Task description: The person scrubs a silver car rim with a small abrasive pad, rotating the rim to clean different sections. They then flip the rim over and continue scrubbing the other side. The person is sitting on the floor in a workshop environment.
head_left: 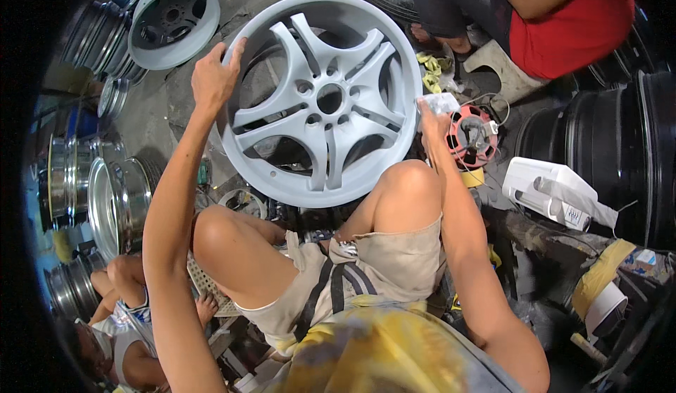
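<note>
A large grey alloy wheel rim point(331, 66) with several paired spokes leans up in front of my knees, its face turned toward me. My left hand point(217, 75) grips its upper left edge, fingers curled over the lip. At the opposite edge my right hand point(434, 124) holds the rim's right side, some of its fingers hidden. A crumpled whitish piece point(442, 102) shows just beyond the right fingers; I cannot tell whether they touch it. Close beside that hand lies a red cord reel point(472, 137) with a pale cable.
Another grey rim point(210, 23) stands far left, above several shiny rims point(105, 203). Dark wheels point(598, 154) stand on the right, near a white plastic appliance point(549, 192). A person in red point(570, 27) sits on a stool point(493, 66); another person point(134, 337) sits lower left.
</note>
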Demonstrator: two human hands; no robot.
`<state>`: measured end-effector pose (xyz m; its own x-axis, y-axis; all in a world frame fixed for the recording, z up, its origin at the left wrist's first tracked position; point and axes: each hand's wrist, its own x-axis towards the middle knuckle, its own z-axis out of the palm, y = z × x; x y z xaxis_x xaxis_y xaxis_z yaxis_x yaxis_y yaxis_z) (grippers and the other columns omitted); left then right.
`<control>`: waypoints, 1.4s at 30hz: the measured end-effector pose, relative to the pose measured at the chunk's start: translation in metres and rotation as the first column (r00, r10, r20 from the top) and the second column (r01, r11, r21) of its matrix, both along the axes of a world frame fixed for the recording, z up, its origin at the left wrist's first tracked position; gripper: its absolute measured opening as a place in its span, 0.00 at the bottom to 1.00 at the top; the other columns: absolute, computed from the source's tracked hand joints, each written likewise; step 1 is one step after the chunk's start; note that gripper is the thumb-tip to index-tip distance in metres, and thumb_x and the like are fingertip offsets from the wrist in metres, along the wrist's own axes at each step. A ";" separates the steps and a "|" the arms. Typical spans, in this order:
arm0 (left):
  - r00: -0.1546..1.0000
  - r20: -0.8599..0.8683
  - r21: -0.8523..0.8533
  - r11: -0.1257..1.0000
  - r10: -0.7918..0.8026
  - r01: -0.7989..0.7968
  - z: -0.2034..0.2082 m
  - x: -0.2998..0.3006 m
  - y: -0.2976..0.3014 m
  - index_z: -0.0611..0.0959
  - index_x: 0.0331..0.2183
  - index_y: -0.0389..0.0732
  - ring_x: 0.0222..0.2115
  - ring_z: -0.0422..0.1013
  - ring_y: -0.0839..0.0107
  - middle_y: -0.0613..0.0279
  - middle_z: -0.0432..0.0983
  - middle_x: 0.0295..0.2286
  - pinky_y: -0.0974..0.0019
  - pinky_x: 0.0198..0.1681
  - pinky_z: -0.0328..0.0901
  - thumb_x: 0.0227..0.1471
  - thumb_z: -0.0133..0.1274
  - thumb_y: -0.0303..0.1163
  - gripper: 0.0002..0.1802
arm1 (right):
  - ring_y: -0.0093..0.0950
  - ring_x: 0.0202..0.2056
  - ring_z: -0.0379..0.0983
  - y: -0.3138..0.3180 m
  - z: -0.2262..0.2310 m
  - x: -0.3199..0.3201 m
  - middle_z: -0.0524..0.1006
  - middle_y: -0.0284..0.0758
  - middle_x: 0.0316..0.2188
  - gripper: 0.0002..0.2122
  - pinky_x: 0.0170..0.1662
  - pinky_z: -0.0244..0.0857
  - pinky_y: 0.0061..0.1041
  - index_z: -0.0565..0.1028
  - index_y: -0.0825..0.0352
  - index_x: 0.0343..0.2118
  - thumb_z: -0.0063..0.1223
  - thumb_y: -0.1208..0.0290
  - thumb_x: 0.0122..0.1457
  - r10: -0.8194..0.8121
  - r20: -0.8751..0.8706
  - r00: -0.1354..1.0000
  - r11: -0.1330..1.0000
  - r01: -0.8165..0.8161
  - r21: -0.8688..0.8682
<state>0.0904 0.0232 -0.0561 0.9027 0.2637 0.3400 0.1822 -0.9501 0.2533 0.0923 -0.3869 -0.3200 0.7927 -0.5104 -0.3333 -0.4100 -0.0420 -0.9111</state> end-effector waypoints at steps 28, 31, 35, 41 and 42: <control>0.999 0.037 0.018 0.999 -0.039 0.038 -0.008 0.004 -0.006 0.81 0.28 0.37 0.29 0.75 0.41 0.40 0.77 0.24 0.47 0.35 0.67 0.55 0.47 0.65 0.35 | 0.44 0.44 0.77 -0.084 -0.035 -0.036 0.79 0.53 0.39 0.27 0.50 0.67 0.36 0.78 0.77 0.38 0.67 0.56 0.43 0.265 -0.061 0.962 0.927 -0.271 -0.259; 0.999 0.025 0.035 0.999 0.021 -0.021 -0.005 -0.008 0.015 0.81 0.29 0.37 0.30 0.75 0.41 0.39 0.77 0.25 0.47 0.36 0.67 0.55 0.48 0.64 0.35 | 0.41 0.41 0.77 -0.057 0.007 -0.056 0.79 0.51 0.37 0.26 0.48 0.69 0.34 0.77 0.78 0.38 0.70 0.58 0.43 0.421 -0.076 0.904 0.874 -0.427 -0.231; 0.995 0.094 0.039 0.999 -0.025 0.022 -0.009 -0.001 0.006 0.81 0.28 0.37 0.30 0.75 0.41 0.39 0.77 0.25 0.47 0.35 0.67 0.55 0.48 0.64 0.35 | 0.33 0.32 0.77 -0.070 0.012 -0.076 0.78 0.42 0.28 0.20 0.38 0.69 0.32 0.77 0.73 0.34 0.72 0.63 0.45 0.382 -0.030 0.924 0.835 -0.359 -0.416; 0.999 0.040 -0.006 1.000 -0.023 0.023 -0.005 0.001 0.001 0.80 0.27 0.36 0.29 0.74 0.41 0.39 0.77 0.24 0.48 0.35 0.67 0.55 0.49 0.64 0.35 | 0.34 0.30 0.76 -0.074 0.029 -0.079 0.78 0.41 0.26 0.17 0.36 0.68 0.32 0.77 0.70 0.34 0.71 0.66 0.45 0.440 -0.040 0.897 0.716 -0.377 -0.587; 0.999 0.038 -0.017 1.000 -0.022 0.023 -0.005 0.001 0.000 0.80 0.27 0.36 0.29 0.74 0.41 0.39 0.76 0.24 0.48 0.35 0.67 0.55 0.49 0.64 0.35 | 0.37 0.32 0.78 -0.073 0.028 -0.075 0.79 0.42 0.27 0.18 0.38 0.69 0.33 0.78 0.69 0.36 0.71 0.66 0.45 0.477 -0.065 0.877 0.700 -0.423 -0.575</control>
<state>0.0910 0.0231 -0.0609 0.8949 0.2497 0.3699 0.1508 -0.9493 0.2760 0.0172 -0.4596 -0.2916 0.9872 -0.1565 -0.0299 -0.1334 -0.7092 -0.6923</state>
